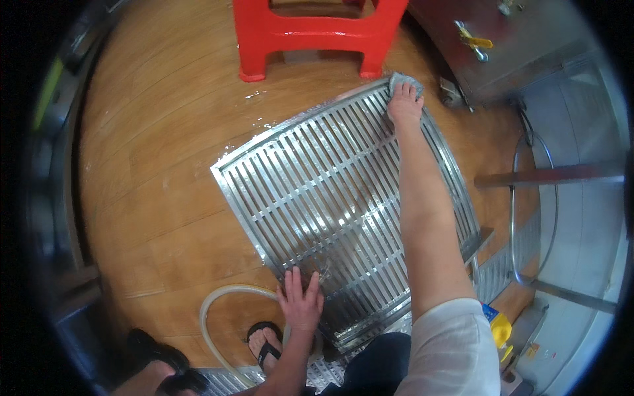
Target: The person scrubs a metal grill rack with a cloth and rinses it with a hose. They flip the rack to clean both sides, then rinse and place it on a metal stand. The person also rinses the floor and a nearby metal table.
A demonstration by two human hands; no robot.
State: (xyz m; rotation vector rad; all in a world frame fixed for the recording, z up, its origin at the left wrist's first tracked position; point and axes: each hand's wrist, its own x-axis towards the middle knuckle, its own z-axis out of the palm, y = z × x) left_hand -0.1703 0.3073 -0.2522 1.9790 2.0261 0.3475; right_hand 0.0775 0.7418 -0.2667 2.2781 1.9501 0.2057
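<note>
A wet metal slatted grate point(317, 183) in a rectangular frame lies before me over the wood-look floor. My right hand point(407, 105) reaches to its far right corner and presses a crumpled grey cloth point(405, 81) against the frame there. Near the grate's lower left edge, my left hand point(301, 299) is spread with its fingers apart and nothing in them. Its fingertips are at the near slats. Water glistens on the slats, and drops lie on the floor beyond the far edge.
A red plastic stool point(317, 32) stands beyond the grate. To the upper right is a metal cabinet on a caster point(449, 94), with a yellow-handled valve point(476, 41). A pale hose point(204, 317) curves at lower left, near sandalled feet. A yellow bottle point(500, 327) is at lower right.
</note>
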